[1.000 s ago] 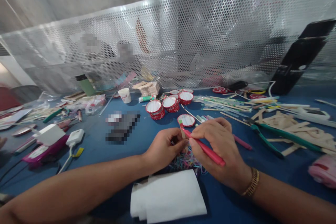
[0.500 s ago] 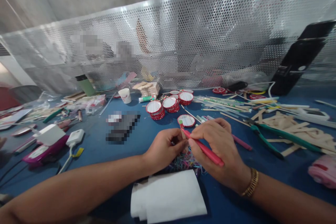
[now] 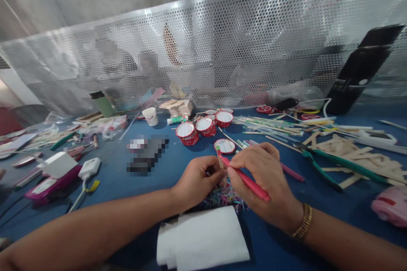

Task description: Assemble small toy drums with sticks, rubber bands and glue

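Note:
My left hand (image 3: 199, 180) pinches a flat wooden stick (image 3: 220, 160) that stands nearly upright and has a green tip. In my right hand (image 3: 265, 178) is a red marker pen (image 3: 251, 181), held like a pencil, with its tip against or very near the stick. Under both hands lies a heap of colourful shredded strips (image 3: 227, 194), partly hidden. A folded white cloth or tissue (image 3: 203, 237) is in front of me, nearest my body. Just beyond the hands rests a red-rimmed round lid (image 3: 224, 147).
Several red-and-white round tins (image 3: 187, 134) stand behind, near a white paper cup (image 3: 150, 117). Green-handled pliers (image 3: 321, 169) and loose wooden sticks (image 3: 359, 152) lie right. A white charger (image 3: 60, 164) and cable are left. A perforated metal screen (image 3: 203, 51) bounds the back.
Both hands stay almost in place, still holding the stick and the marker. The whole view has shifted very slightly.

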The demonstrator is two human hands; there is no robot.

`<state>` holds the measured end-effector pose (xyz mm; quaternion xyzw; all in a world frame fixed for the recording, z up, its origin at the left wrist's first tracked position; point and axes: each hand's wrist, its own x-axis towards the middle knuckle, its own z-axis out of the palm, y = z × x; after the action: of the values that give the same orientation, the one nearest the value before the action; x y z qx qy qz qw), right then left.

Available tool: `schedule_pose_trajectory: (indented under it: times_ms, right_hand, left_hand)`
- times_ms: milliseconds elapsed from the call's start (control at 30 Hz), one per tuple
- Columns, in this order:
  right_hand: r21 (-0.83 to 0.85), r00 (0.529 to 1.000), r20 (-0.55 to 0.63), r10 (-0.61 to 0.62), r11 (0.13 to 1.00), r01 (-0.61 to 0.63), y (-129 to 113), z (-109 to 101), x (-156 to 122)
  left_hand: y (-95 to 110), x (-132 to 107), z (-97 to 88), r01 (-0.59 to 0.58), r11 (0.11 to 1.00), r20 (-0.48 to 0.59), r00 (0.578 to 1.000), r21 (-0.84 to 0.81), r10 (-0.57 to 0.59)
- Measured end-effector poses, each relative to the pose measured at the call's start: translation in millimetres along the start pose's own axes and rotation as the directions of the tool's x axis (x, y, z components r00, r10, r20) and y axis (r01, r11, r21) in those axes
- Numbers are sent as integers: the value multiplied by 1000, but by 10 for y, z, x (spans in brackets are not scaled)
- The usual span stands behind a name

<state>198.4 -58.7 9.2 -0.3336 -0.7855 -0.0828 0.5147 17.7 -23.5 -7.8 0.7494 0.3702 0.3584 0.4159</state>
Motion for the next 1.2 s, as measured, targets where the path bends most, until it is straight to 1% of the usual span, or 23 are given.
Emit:
schedule_pose_trajectory:
  times_ms: [133,300,467,600,967,1200]
  right_hand:
    - [-15,1000,-11,-2,1000,2,6,-4,7]
    - [-51,999,-17,29,998,-30,49,-3,-2]
    - [-41,1000,-21,-2,999,2,43,-7,-6]
    - [-36,1000,-18,-2,999,1,16,-12,1]
    - [-23,1000,22,-4,1000,4,-11,-12,3]
    - [-25,1000,-6,-4,1000,4,-10,-12,10]
  left_hand:
    - [23,6,-2,13,1000,1,1000,-7,-13]
    - [34,3,-7,-11,1000,5,1000,-18,11]
    - [1,2,-2,10,1000,-12,1000,-24,-10]
    - [-5,3,4,26,1000,-11,1000,-16,-26]
    - [24,3,-1,19,1000,-3,1000,8,-19]
    - [10,8,2,21,1000,-5,1000,-6,-21]
